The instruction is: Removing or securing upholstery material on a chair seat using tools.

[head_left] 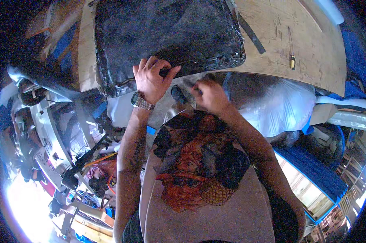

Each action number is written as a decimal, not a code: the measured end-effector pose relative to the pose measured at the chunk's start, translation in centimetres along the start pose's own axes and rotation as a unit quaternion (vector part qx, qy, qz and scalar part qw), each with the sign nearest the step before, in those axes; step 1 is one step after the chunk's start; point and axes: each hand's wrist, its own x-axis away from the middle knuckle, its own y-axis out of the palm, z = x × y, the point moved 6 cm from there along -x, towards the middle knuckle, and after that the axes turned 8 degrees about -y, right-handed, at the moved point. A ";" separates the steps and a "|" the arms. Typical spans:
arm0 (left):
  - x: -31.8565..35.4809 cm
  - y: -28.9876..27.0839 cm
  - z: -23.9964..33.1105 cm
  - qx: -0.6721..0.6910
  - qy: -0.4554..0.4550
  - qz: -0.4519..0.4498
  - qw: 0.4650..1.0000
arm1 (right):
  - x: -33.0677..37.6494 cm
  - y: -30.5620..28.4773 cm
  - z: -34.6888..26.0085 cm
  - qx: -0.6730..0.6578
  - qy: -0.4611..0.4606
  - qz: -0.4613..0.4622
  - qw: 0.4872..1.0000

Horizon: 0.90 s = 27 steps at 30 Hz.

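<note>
A black-covered padded panel (162, 28) lies flat on the wooden worktop, its cover folded over the edges, which look rough and stapled. My left hand (152, 79), with a watch on the wrist, is curled at the panel's near edge. Its fingers press into the black cover there, and the thumb points right along the edge. Just right of it, my right hand (211, 96) is off the panel, in front of the worktop. Its fingers are curled and slightly blurred. A dark shape shows beside them, too unclear to name.
A screwdriver (292, 61) with a yellow and black handle and a dark strip (251, 34) lie on the plywood worktop (280, 24). Under its right side is a plastic-wrapped bundle (280, 107). A blue-edged box (312, 182) stands lower right; cluttered frames and tools fill the left.
</note>
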 end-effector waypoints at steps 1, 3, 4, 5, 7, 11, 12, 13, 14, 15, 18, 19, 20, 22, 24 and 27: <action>-0.1 0.0 -0.1 0.001 0.000 0.002 1.000 | 0.9 0.2 -1.5 0.023 -0.048 -0.012 0.999; 0.0 0.1 0.0 0.010 0.011 0.003 1.000 | 1.3 1.2 -1.7 -0.063 -0.034 -0.106 0.992; 0.0 0.0 0.1 0.011 0.010 0.004 1.000 | 1.3 1.4 -1.1 -0.062 -0.034 -0.107 0.992; -0.1 0.1 0.2 0.012 0.012 0.001 1.000 | 1.5 2.6 0.8 -0.306 0.079 -0.128 0.940; -0.1 -0.1 0.0 0.012 0.012 -0.001 1.000 | 1.3 3.1 0.7 -0.674 0.223 -0.146 0.689; -0.1 0.0 0.0 0.016 0.016 0.004 1.000 | 0.1 1.9 0.7 -0.761 0.273 -0.081 0.583; -0.1 -0.1 0.0 0.017 0.017 0.005 1.000 | 0.0 2.0 0.6 -0.761 0.273 -0.082 0.582; 0.0 0.0 0.0 0.016 0.016 0.005 1.000 | 0.0 2.0 0.5 -0.773 0.270 -0.072 0.569; 0.0 0.1 -0.1 0.016 0.016 0.006 1.000 | 0.0 2.0 0.3 -0.785 0.267 -0.061 0.556; 0.0 0.1 -0.1 0.017 0.016 0.008 1.000 | 0.2 2.0 0.3 -0.784 0.267 -0.062 0.556; 0.0 0.0 0.0 0.015 0.024 0.012 1.000 | 0.6 2.1 0.2 -0.776 0.268 -0.082 0.565; 0.0 0.0 0.0 0.015 0.024 0.012 1.000 | 0.4 2.4 0.3 -0.780 0.293 -0.063 0.550; 0.0 0.0 -0.1 0.015 0.018 0.007 1.000 | 0.2 2.6 0.5 -0.782 0.318 -0.043 0.535; -0.1 0.0 0.0 0.018 0.016 0.003 1.000 | -0.5 2.9 1.1 -0.804 0.278 -0.048 0.524; -0.2 0.0 0.1 0.014 0.022 0.007 1.000 | -1.0 2.9 0.9 -0.824 0.237 -0.054 0.511; -0.3 0.0 0.2 0.006 0.029 0.011 1.000 | -2.2 -0.4 1.0 -0.152 0.182 0.019 0.971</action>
